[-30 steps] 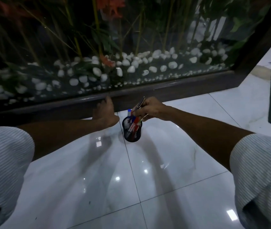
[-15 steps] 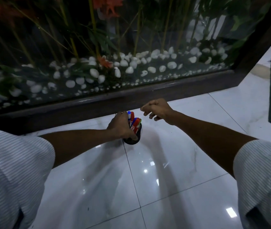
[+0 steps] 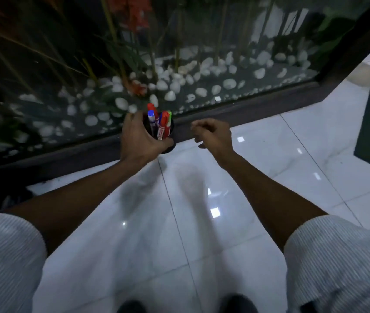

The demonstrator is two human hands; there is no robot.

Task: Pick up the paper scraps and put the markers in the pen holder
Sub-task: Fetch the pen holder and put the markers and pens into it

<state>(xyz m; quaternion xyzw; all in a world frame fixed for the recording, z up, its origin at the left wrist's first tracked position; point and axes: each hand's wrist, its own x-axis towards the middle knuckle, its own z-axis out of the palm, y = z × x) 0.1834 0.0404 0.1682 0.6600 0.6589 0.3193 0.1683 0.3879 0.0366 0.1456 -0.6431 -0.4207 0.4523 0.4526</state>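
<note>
the round black pen holder (image 3: 169,132) stands upright in front of the dark baseboard (image 3: 247,109), packed with red, blue and green-capped markers (image 3: 162,123). the left hand (image 3: 137,138) wraps its fingers round the holder. the right hand (image 3: 214,135) hangs just beside it, fingers loosely curled, holding nothing, above glossy white floor tiles (image 3: 202,222).

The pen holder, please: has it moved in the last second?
Yes. The left hand grips the pen holder lifted, now overlapping the dark planter ledge rather than standing on the tile.
</note>
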